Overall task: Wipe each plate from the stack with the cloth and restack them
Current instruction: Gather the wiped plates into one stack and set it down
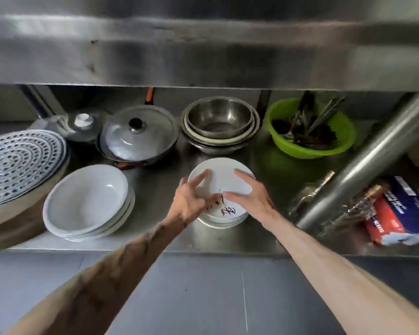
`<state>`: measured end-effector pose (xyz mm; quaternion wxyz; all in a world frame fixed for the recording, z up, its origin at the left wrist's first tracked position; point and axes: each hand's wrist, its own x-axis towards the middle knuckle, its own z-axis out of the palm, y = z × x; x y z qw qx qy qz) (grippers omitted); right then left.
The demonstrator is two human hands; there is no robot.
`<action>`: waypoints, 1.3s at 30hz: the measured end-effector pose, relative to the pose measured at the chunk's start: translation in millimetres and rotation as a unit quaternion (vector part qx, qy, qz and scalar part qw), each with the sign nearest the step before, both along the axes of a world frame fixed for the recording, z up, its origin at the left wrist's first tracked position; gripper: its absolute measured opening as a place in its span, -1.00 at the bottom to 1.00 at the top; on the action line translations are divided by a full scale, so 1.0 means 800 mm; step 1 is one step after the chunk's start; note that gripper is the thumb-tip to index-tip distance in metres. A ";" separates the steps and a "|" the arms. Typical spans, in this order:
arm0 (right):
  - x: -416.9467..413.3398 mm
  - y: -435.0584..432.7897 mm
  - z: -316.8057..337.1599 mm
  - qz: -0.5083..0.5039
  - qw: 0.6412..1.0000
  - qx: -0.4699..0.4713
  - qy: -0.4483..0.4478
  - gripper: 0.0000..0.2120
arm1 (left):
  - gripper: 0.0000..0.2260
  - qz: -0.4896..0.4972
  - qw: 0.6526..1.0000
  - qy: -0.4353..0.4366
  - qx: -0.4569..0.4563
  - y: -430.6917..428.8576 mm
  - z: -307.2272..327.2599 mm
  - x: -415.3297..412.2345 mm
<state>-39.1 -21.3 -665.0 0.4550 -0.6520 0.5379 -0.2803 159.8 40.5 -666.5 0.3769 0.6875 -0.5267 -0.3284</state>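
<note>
A stack of small white plates (224, 217) stands on the steel shelf (252, 238), and black marks show on the lower plates' near rims. The top plate (221, 176) sits tilted, its near edge raised off the stack. My left hand (191, 197) holds that near edge from the left, with the index finger stretched over the plate and the other fingers curled at the rim. My right hand (249, 192) holds it from the right, fingers over the top and thumb at the near edge. No cloth is in view.
A stack of larger white bowls (87, 199) stands to the left, next to a perforated steamer tray (20, 163). Behind are a lidded pan (138, 134), nested steel bowls (219, 122) and a green basin of utensils (312, 129). A steel post (373, 153) and packets (402, 213) stand at the right.
</note>
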 end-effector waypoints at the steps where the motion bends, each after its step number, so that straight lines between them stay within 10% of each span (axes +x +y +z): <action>1: 0.003 -0.010 -0.005 0.002 1.000 -0.002 -0.006 -0.16 | -0.24 0.000 1.000 -0.002 -0.001 -0.010 -0.006 0.003; 39: 0.012 -0.036 -0.020 0.012 0.997 0.024 0.067 -0.16 | -0.28 -0.020 0.990 -0.124 0.056 -0.036 -0.012 0.011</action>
